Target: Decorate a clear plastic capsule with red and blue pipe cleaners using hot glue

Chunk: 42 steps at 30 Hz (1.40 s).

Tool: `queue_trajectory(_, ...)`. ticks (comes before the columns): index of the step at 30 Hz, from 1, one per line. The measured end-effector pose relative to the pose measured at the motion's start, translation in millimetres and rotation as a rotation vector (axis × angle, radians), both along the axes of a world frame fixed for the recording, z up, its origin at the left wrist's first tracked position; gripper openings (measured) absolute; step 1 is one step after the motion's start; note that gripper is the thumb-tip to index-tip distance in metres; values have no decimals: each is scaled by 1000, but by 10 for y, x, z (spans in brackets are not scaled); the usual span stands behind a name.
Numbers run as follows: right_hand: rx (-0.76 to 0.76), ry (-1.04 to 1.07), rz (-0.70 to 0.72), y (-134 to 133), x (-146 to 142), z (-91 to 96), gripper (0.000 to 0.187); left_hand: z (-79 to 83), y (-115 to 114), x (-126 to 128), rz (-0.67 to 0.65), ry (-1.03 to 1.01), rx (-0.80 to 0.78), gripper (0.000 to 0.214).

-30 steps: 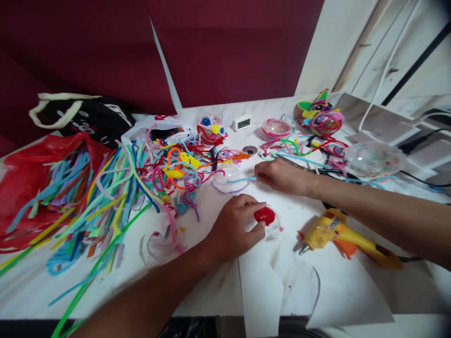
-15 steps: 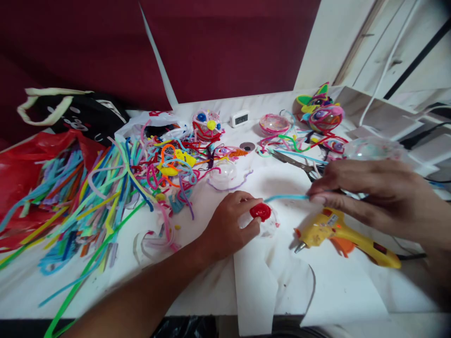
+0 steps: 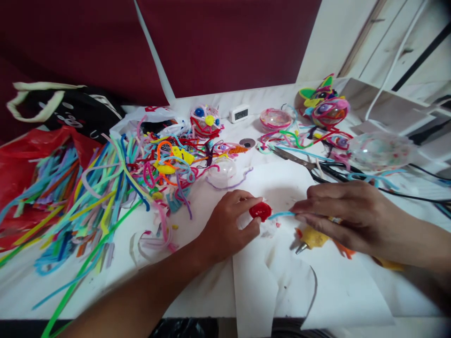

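Note:
My left hand grips a small round red piece between thumb and fingers, low over the white paper. Something clear lies beneath it, partly covered by the hand. Pinched in my right hand is a light blue pipe cleaner, whose free end reaches the right edge of the red piece. I cannot tell whether that end is stuck on or only touching. Under the right hand lies a yellow glue gun, nozzle pointing left, its handle mostly hidden.
Loose pipe cleaners are heaped at the left beside a red plastic bag. Scissors and a clear plastic bowl lie behind my right hand. Decorated balls and a small clock stand at the back.
My right hand has moved left and slightly down, bringing the blue pipe cleaner's end to the red piece's lower right edge and covering more of the glue gun. The left hand has stayed put.

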State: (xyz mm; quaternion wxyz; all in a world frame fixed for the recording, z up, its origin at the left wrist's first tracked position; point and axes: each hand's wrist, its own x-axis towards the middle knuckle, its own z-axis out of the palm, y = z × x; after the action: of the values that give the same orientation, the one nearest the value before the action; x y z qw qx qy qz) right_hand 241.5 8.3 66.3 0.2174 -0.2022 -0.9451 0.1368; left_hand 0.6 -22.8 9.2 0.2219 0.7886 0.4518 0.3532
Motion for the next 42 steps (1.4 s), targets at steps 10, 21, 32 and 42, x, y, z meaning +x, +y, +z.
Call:
queue_trajectory(10, 89, -12, -73, -66, -33, -141, 13, 2, -4, 1, 1, -8, -15, 35)
queue_trajectory(21, 212, -28, -66, -95, -107, -238, 9, -13, -4, -5, -1, -7, -17, 35)
queue_trajectory(32, 267, -65, -92, -125, -139, -294, 9, 8, -13, -23, -14, 38, -16, 35)
queue_trajectory(42, 364, -63, -86, -163, -156, -319, 8, 29, -6, -53, -55, 83, -19, 34)
